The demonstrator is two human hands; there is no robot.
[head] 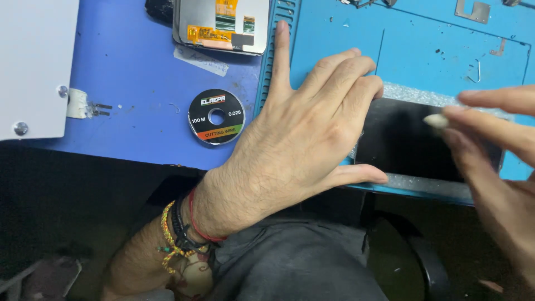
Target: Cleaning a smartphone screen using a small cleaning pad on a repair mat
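Note:
A black glass phone screen [412, 142] lies flat on a blue work mat [440, 56] near the bench's front edge. My left hand [301, 139] rests palm down with spread fingers on the screen's left end, thumb along its near edge. My right hand [496, 167] comes in from the right, blurred, and pinches a small whitish wad [436, 121] against the screen's upper right part. Silvery crumbs lie along the screen's far and near edges.
A black spool of cutting wire [216, 116] lies on the blue bench left of the mat. Behind it is a removed display panel with orange flex cables [220, 25]. A white box [33, 67] stands far left. Small metal parts [472, 10] lie at the mat's back.

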